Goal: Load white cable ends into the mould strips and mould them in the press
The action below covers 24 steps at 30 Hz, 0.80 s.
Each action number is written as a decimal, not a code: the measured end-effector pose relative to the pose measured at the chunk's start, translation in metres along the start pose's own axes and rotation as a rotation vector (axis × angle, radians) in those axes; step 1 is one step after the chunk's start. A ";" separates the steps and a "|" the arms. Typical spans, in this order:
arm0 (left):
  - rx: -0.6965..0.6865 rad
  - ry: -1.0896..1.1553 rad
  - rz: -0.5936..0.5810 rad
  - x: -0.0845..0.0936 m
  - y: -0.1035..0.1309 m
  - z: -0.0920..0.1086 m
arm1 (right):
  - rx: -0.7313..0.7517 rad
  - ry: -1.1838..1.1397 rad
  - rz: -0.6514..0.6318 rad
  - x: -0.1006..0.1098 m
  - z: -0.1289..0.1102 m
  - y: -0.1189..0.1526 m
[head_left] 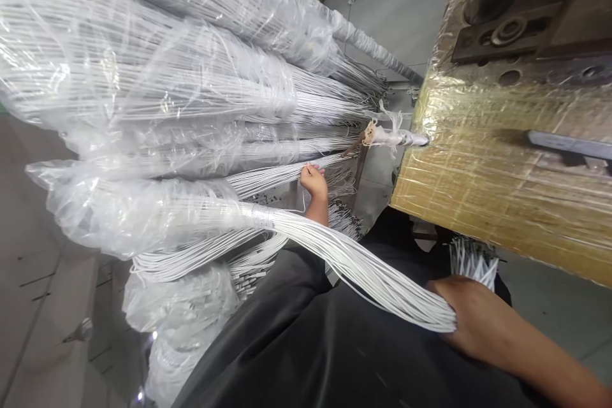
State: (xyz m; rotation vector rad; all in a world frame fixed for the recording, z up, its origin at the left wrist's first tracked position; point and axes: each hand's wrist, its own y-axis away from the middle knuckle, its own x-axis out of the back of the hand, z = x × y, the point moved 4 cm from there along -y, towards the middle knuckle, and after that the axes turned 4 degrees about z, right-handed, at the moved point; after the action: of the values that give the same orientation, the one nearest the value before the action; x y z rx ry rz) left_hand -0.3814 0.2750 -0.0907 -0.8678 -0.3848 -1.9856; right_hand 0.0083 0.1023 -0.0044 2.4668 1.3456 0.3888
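My right hand [466, 312] is wrapped round the end of a thick bundle of white wires [363, 268], which lies bent across my dark-clothed lap. The bundle's other end runs left into a clear plastic bag [143, 213]. Beyond my knee, my left hand [314, 182] is closed, its fingertips pinched at another bunch of white wires [272, 177]. A thin single wire hangs just below that hand. Its exact hold is partly hidden by the fingers.
Several plastic-wrapped wire bundles [191, 70] lie side by side at the left. A wrapped rod [396, 136] with tied plastic juts from the worktable [459, 197] at the right, which carries metal machine parts [509, 32]. More wire ends [473, 261] show beneath the table.
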 end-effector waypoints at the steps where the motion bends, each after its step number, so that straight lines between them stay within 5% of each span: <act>1: 0.010 0.000 0.004 -0.003 -0.004 0.001 | 0.005 0.001 -0.002 -0.001 0.000 -0.001; 4: 0.020 0.018 0.010 -0.005 0.002 -0.002 | 0.014 0.006 0.000 -0.004 0.001 -0.001; 7: 0.056 0.111 -0.085 0.005 0.039 -0.019 | 0.015 0.001 0.012 -0.005 0.001 0.000; 9: 0.235 0.189 -0.183 0.017 0.066 -0.038 | 0.021 -0.006 0.019 -0.005 0.002 0.000; 11: 0.434 0.217 -0.155 0.032 0.079 -0.055 | 0.029 -0.004 0.026 -0.004 0.001 -0.001; 13: 0.490 0.222 -0.062 0.044 0.072 -0.059 | 0.032 0.000 0.020 -0.004 0.001 -0.002; 17: 0.334 0.240 0.036 0.051 0.031 -0.043 | 0.018 -0.005 -0.005 -0.004 0.000 -0.006; 24: 0.257 0.222 0.074 0.036 0.001 -0.032 | 0.017 0.010 0.014 -0.007 -0.001 -0.007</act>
State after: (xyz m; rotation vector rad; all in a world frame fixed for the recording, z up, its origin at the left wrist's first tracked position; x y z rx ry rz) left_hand -0.4063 0.2337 -0.0877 -0.4881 -0.4594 -1.8899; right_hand -0.0007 0.0999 -0.0070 2.4924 1.3413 0.3955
